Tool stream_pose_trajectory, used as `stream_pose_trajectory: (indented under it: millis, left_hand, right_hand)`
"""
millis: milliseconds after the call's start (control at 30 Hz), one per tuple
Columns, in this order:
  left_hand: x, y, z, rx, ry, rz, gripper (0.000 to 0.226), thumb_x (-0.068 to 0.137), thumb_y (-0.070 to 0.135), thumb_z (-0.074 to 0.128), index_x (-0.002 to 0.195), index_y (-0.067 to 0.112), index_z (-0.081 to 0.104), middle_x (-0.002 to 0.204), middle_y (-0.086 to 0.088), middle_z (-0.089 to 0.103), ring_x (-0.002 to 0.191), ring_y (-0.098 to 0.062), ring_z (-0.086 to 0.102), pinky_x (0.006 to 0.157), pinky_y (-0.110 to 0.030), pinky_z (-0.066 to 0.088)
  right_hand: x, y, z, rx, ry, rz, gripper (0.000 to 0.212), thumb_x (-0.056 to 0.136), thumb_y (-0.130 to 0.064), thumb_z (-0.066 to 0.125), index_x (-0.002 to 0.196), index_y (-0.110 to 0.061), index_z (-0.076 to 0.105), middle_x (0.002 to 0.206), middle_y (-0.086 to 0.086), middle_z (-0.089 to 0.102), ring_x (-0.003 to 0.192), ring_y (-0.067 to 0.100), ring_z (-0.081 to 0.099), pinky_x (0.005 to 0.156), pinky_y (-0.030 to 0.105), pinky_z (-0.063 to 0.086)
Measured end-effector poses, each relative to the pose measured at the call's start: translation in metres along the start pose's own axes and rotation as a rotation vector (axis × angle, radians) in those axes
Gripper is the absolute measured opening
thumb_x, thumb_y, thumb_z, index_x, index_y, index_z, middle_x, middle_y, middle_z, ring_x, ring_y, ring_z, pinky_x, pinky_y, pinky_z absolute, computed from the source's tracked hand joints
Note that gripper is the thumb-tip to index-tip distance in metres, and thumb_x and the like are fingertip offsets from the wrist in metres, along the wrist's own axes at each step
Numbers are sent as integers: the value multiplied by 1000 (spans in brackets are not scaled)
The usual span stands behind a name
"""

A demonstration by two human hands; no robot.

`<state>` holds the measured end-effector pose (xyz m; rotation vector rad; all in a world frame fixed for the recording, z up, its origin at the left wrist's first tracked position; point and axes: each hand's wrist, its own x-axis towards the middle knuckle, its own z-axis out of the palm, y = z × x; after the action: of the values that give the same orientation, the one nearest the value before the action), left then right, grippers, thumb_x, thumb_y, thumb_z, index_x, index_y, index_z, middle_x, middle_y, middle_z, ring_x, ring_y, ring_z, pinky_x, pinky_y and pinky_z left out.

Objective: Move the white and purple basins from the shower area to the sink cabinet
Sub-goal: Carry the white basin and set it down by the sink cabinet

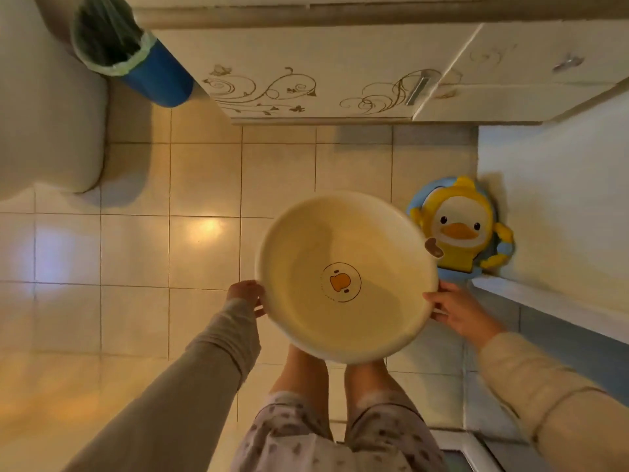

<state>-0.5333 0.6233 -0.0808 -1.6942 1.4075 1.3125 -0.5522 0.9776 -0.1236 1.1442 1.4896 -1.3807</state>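
White basin [347, 277] grasped at opposite rim edges by left hand [245, 296] and right hand [456, 310]; duck seat [459, 229] just beyond right grip, sink cabinet [306, 80] farther ahead.

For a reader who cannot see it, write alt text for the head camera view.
Two hands, left hand and right hand, hold a white basin by its rim above a tiled floor, facing a closed sink cabinet.

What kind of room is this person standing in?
Most likely a home bathroom: a toilet stands on the tiled floor, beside a lined blue waste bin and a decorated cabinet. Both hands hold a white basin.
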Motion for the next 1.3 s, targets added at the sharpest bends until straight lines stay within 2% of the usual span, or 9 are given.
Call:
stream_pose_trajectory:
  millis: [167, 433, 567, 667, 833, 1000, 1100, 1200, 1300]
  left_hand:
    - [101, -2, 41, 79, -24, -8, 30, 89, -5, 39, 108, -2, 61, 96, -13, 55, 79, -26, 55, 57, -31, 51]
    - [255, 50, 105, -93, -33, 38, 33, 89, 2, 45, 121, -3, 53, 96, -13, 53, 87, -28, 52, 66, -35, 47]
    - [306, 103, 133, -70, -110, 163, 12, 90, 3, 44, 88, 9, 54, 102, -11, 49, 76, -23, 52, 86, -37, 44]
    - [346, 148, 159, -28, -148, 273, 14, 91, 6, 44, 102, 9, 51, 106, -11, 52, 89, -28, 56, 92, -41, 46]
    - [397, 211, 200, -32, -177, 385, 16, 91, 9, 44, 106, 10, 50, 112, -8, 53, 101, -26, 55, 96, -39, 48]
    - [414, 246, 230, -54, -205, 433, 14, 90, 9, 44, 100, 14, 52, 94, 0, 56, 101, -25, 57, 96, -39, 50]
    - [419, 253, 241, -51, -198, 444, 21, 89, 9, 44, 109, 15, 50, 93, 2, 56, 101, -23, 58, 88, -38, 53]
    - [416, 254, 241, -3, -196, 466, 36, 90, 10, 43, 124, 11, 51, 114, -3, 57, 109, -26, 57, 86, -37, 53]
    - [400, 244, 237, 129, -175, 496, 45, 91, 14, 46, 136, 11, 45, 130, -5, 50, 118, -27, 52, 93, -40, 49]
  right_hand:
    - [101, -9, 13, -24, 47, 48, 44, 85, 6, 56, 127, -7, 53, 93, 3, 64, 91, 24, 59, 73, 39, 50]
    - [269, -46, 70, -45, 128, -97, 48, 85, 9, 55, 132, 2, 48, 129, 21, 56, 115, 35, 55, 89, 44, 46]
    - [341, -91, 88, -94, 95, -174, 19, 88, 7, 52, 95, -9, 61, 94, 12, 68, 101, 30, 56, 77, 39, 48]
    - [395, -134, 96, -93, 109, -246, 27, 87, 7, 53, 76, -17, 53, 62, -3, 67, 87, 24, 57, 75, 34, 48]
    - [459, -195, 110, -38, 142, -381, 24, 86, 9, 54, 79, -15, 54, 85, 4, 60, 97, 24, 59, 91, 42, 50]
    - [489, -233, 108, 20, 179, -412, 52, 86, 7, 55, 134, -10, 43, 130, 10, 57, 115, 25, 59, 86, 37, 52]
    - [492, -237, 107, 20, 161, -387, 49, 88, 8, 53, 131, -12, 44, 123, 6, 58, 111, 23, 60, 86, 39, 51]
    - [489, -233, 109, -12, 152, -362, 22, 91, 4, 50, 88, -18, 50, 103, 4, 59, 106, 23, 59, 93, 43, 49]
    - [476, -222, 110, -46, 117, -329, 24, 93, -15, 54, 117, -12, 53, 111, 4, 59, 105, 23, 58, 99, 47, 46]
